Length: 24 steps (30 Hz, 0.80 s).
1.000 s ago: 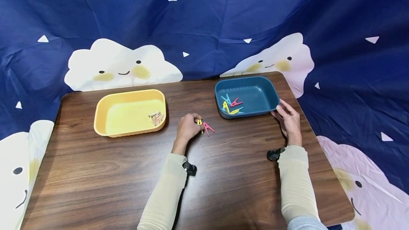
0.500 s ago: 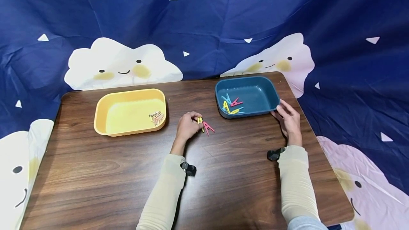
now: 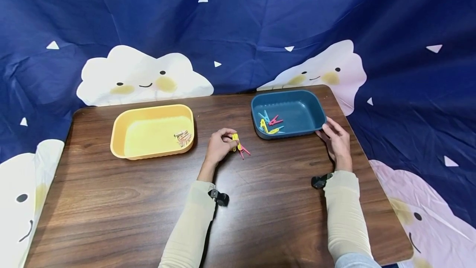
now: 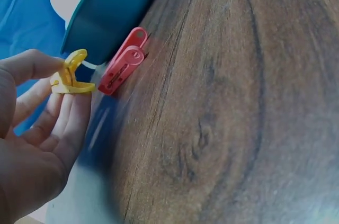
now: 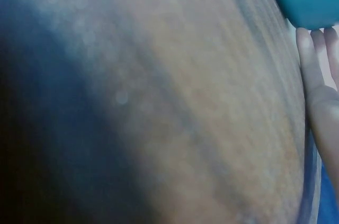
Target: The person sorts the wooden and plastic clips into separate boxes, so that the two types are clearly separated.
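My left hand (image 3: pixel 219 146) pinches a yellow clothespin (image 3: pixel 235 137) between thumb and fingertips, just above the table. In the left wrist view the yellow clothespin (image 4: pixel 68 78) has its prongs pointing away from the palm. Close beside it, a pinkish-red clothespin (image 3: pixel 244 151) lies on the wood, partly hidden by the yellow one in the head view. My right hand (image 3: pixel 337 144) touches the near right corner of a dark blue bin (image 3: pixel 299 116); its fingers (image 5: pixel 312 65) look fairly straight against the wall. Several blue, yellow and red clothespins (image 3: pixel 274 121) lie at the bin's left end.
At the left stands a yellow bin (image 3: pixel 148 133) with several small wooden-looking clothespins (image 3: pixel 183 137) in its right corner. Both bins sit toward the back of the brown wooden table (image 3: pixel 148 202). A blue cloth with clouds (image 3: pixel 230 20) hangs behind the table.
My left hand has raised the yellow clothespin slightly and turned it beside the red one. The right hand keeps its place at the blue bin's corner.
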Each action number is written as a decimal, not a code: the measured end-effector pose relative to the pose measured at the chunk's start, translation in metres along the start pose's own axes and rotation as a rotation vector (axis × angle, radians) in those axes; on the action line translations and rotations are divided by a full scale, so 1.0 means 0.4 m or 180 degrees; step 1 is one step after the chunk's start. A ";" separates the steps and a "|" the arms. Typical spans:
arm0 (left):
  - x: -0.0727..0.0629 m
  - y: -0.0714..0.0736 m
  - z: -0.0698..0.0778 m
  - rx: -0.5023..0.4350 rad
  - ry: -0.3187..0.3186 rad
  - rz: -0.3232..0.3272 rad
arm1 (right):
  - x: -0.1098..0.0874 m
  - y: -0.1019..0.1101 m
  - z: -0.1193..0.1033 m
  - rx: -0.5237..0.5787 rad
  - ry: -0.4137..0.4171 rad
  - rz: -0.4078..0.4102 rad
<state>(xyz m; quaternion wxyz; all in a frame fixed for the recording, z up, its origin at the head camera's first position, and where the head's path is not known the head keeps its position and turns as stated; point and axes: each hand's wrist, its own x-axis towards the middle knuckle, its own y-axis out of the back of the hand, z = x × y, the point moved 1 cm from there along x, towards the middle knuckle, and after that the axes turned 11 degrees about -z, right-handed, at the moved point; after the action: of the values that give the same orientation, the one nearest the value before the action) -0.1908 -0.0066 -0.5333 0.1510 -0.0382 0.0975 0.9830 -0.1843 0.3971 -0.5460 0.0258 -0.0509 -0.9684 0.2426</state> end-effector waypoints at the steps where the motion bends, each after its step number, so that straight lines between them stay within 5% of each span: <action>1: 0.000 0.000 0.000 -0.0093 -0.0019 -0.0012 | 0.000 0.000 0.000 0.0012 0.0001 -0.0004; 10: -0.001 -0.003 0.001 -0.0495 -0.0026 -0.0029 | -0.001 -0.002 -0.001 0.0017 0.0004 -0.0005; 24: 0.026 -0.007 0.037 -0.0547 0.0016 -0.0119 | -0.001 -0.003 0.004 -0.0110 0.0002 0.0031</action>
<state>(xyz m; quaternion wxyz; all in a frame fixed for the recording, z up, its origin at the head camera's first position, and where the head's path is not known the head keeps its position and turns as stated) -0.2006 0.0021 -0.5206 0.1652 -0.0553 0.0124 0.9846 -0.1843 0.3954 -0.5470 0.0240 -0.0562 -0.9722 0.2259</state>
